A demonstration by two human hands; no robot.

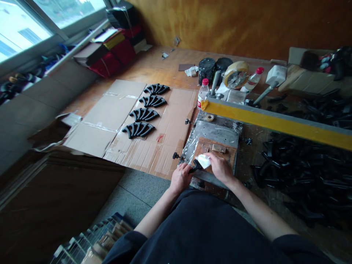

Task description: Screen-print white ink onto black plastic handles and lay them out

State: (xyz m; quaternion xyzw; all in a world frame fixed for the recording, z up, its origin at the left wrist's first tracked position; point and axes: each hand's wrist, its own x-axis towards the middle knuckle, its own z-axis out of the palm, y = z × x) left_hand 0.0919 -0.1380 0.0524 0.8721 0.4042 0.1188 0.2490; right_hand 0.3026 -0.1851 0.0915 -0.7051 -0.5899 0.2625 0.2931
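My left hand (181,177) is closed around one end of a black curved plastic part (196,166). In my right hand (220,167) is a white cloth or tissue (204,160), pinched by the fingers and touching or very near the far end of that part. Both hands are over the front of a metal plate (217,130). A brown board (203,143) lies on this plate, with a small block (219,148) on top. Fine detail of the black part is hidden by my fingers.
Four black ribbed parts (142,114) lie in a column on flattened cardboard (173,121). Across the plate's back runs a yellow bar (275,119). Many black parts (297,172) are heaped at right. Behind stand a red-capped bottle (202,92), dark cans (206,69) and a tape roll (236,74).
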